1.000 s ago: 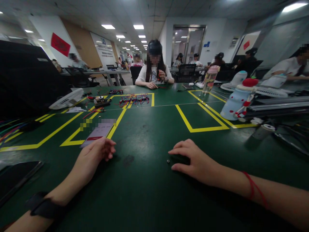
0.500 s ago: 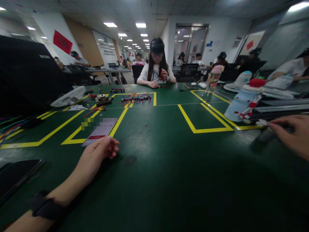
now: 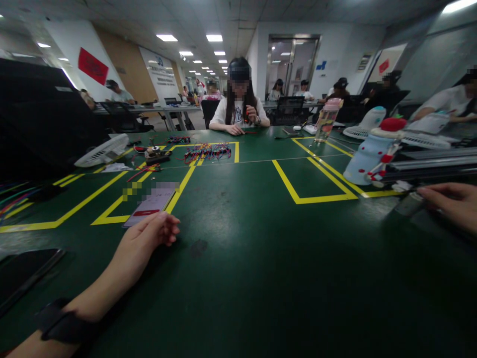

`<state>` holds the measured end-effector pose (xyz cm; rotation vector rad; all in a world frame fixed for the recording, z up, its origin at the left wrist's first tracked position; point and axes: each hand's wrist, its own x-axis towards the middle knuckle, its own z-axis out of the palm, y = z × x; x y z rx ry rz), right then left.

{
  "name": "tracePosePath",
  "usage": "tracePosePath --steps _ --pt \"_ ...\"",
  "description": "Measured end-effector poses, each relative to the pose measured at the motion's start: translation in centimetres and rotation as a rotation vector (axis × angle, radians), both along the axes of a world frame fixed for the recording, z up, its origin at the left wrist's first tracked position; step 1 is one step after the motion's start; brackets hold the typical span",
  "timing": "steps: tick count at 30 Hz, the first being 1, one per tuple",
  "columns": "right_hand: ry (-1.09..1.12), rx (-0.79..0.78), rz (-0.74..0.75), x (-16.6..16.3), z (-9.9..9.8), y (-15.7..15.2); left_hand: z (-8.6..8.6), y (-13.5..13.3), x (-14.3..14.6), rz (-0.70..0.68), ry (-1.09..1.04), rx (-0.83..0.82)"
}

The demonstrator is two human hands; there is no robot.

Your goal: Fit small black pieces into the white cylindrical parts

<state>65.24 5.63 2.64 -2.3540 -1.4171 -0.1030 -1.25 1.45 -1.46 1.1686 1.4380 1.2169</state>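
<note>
My left hand [image 3: 154, 232] rests on the green table [image 3: 238, 258] with its fingers loosely curled in. Nothing shows between them. Just beyond it lies a phone [image 3: 155, 200] with a lit screen, its near edge by my thumb and index knuckle. At the right edge, my right hand [image 3: 450, 203] has its thumb and fingers closed at the side of a small greyish cylinder [image 3: 409, 204], low over or on the table. Its exact kind is unclear. Behind the cylinder is a small crumpled white piece [image 3: 402, 186].
A blue bottle with a red top [image 3: 361, 161] and metal rails [image 3: 436, 166] are close to my right hand. Tangled wires [image 3: 208, 153], a white fan [image 3: 102, 150] and a dark tablet-like device [image 3: 28, 276] are leftward. A co-worker [image 3: 238, 109] sits opposite.
The view has shifted slightly. The greyish cylinder looks less blurred and sits a little higher in the picture. My left hand stays by the phone.
</note>
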Motion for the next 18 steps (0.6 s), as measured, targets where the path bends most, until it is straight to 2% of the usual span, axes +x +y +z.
tracePosePath --steps 2,4,7,13,18 --pt "0.093 -0.068 -0.104 -1.3 0.7 -0.4 0.0 0.0 0.0 -0.001 0.0 0.002" --pt "0.151 -0.065 -0.16 -1.8 1.0 -0.6 -0.1 0.1 -0.1 0.001 -0.001 0.005" --pt "0.178 -0.025 -0.188 -2.1 1.1 -0.6 -0.1 0.1 0.0 0.004 -0.004 0.007" --pt "0.247 -0.068 -0.21 -3.6 2.0 -0.9 0.1 0.0 0.3 0.012 -0.005 0.002" --pt "0.269 -0.006 -0.174 -4.4 2.0 -1.2 0.1 0.0 0.2 0.029 0.013 0.011"
